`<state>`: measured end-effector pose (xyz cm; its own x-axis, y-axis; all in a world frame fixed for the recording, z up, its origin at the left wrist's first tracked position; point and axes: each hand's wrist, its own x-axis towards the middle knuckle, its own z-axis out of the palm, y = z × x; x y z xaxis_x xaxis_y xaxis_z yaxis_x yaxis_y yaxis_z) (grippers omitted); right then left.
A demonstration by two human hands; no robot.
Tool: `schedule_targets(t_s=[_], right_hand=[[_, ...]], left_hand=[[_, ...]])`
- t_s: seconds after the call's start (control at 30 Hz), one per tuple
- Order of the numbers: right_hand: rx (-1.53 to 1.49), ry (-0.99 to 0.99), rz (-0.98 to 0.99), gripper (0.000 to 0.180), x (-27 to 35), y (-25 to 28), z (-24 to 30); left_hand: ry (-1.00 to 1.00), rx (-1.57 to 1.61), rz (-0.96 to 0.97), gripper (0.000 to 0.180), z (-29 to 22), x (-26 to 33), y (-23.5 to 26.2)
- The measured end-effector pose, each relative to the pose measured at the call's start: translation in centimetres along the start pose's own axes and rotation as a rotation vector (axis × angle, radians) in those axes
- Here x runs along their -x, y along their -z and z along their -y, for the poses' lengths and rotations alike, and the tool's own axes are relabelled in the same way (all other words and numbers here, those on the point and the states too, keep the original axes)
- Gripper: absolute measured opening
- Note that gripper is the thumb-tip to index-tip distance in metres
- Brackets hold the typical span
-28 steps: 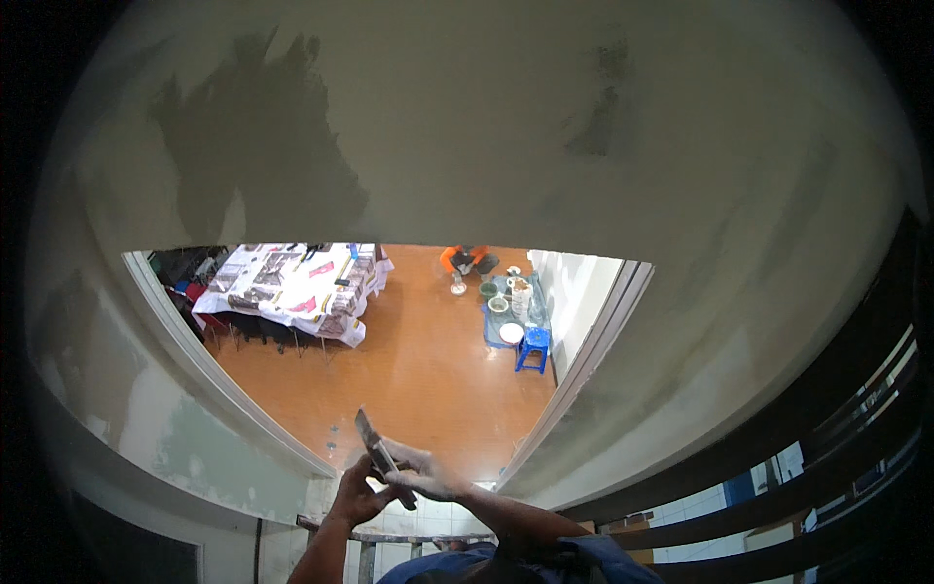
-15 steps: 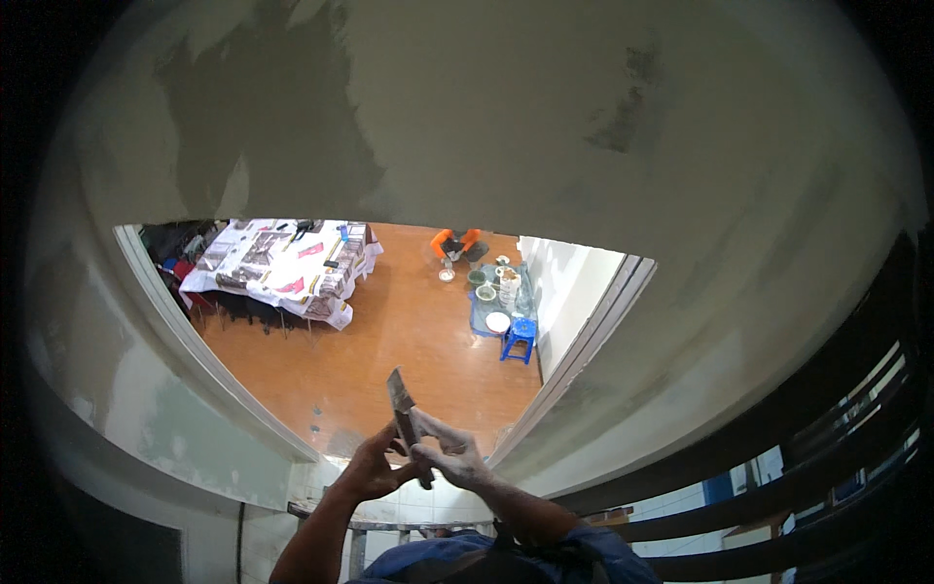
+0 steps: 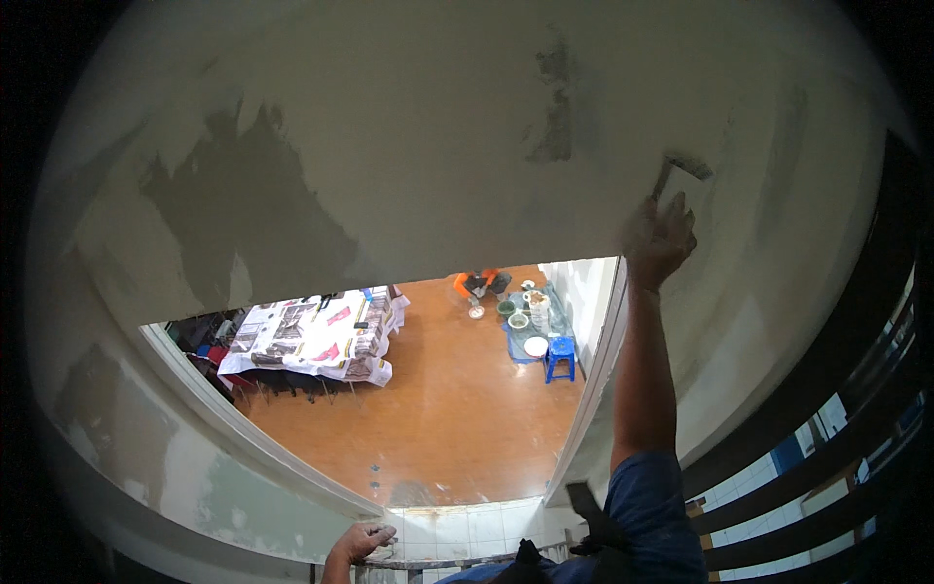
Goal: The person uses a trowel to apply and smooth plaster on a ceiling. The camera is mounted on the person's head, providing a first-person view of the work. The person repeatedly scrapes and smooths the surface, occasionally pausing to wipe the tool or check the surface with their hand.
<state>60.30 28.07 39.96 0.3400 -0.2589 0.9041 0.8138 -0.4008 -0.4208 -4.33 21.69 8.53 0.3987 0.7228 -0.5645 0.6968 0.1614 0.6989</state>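
My right hand (image 3: 664,238) is raised to the upper right and closed round a putty knife (image 3: 684,180). Its broad blade lies against the grey, skim-coated wall (image 3: 448,185), beside a darker smear at the blade's edge. Most of the handle is hidden by my fingers. Low down at the front, my left hand (image 3: 365,540) is loosely closed, with its fingers curled together and nothing visible in them. It is near a railing (image 3: 438,563); whether it touches the railing I cannot tell.
Through the opening below the wall, a cloth-covered table (image 3: 311,341) stands on the wooden floor (image 3: 438,409). A person in orange (image 3: 475,284) crouches near several buckets (image 3: 518,319) and a blue stool (image 3: 559,358). Dark horizontal bars (image 3: 827,467) curve along the right.
My hands have parted. The right hand has carried the putty knife up and right onto the wall, while the left has let go and dropped lower. The view has shifted.
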Motion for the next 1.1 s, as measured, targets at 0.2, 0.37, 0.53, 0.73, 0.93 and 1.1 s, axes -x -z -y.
schedule_targets(t_s=[0.2,0.37,0.53,0.73,0.93,1.1], right_hand=[[-0.211,0.462,0.107,0.05,4.6,-0.9,0.5],[0.183,0.321,0.052,0.044,0.5,-5.1,-9.3],[-0.137,0.282,-0.06,0.046,2.6,-7.6,-2.6],[-0.006,0.466,0.004,0.044,1.0,-1.6,-8.2],[-0.168,0.379,0.045,0.052,3.9,-5.0,-3.2],[0.003,0.447,0.049,0.044,1.9,-3.8,-10.7]], left_hand=[[-0.119,0.081,-0.501,0.045,5.3,-0.6,-1.1],[0.043,0.671,-0.459,0.053,10.2,0.0,-2.4],[-0.019,0.656,-0.546,0.057,10.2,-1.7,-1.7],[0.026,0.618,-0.596,0.066,8.5,-0.4,-2.3],[0.026,0.567,-0.611,0.064,7.3,-0.7,-3.0],[-0.045,0.384,-0.736,0.06,8.4,-1.7,-3.3]])
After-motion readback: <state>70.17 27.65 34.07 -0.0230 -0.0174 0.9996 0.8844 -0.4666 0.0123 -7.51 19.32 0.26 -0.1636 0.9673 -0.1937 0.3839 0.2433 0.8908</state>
